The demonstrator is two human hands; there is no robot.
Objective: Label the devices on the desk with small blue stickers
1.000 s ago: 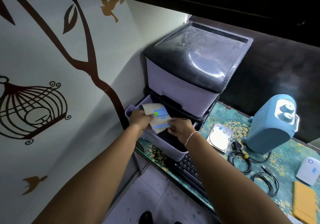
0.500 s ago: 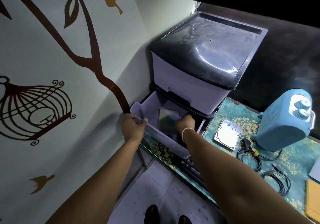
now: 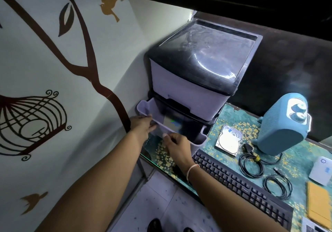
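Observation:
The sticker sheet [image 3: 172,123], pale with blue and green marks, lies inside the pulled-out lilac drawer [image 3: 199,138] of the drawer unit [image 3: 188,89]. My left hand [image 3: 143,126] grips the drawer's front rim near its left corner. My right hand [image 3: 177,146] has its fingers curled on the drawer's front wall, just right of the left hand. On the desk to the right lie a hard drive [image 3: 229,142] with a blue sticker, a blue heater [image 3: 280,129], a white device [image 3: 321,170] with a blue sticker and a black keyboard [image 3: 242,185].
Two coiled black cables [image 3: 251,161] lie between the hard drive and the keyboard. A yellow pad [image 3: 318,203] sits at the desk's right. The decorated wall [image 3: 53,88] stands close on the left. The desk [image 3: 231,111] has a green patterned top.
The sticker sheet went from both hands into the drawer and lies there released. My right hand came out of the drawer to its front wall. My left hand moved onto the rim.

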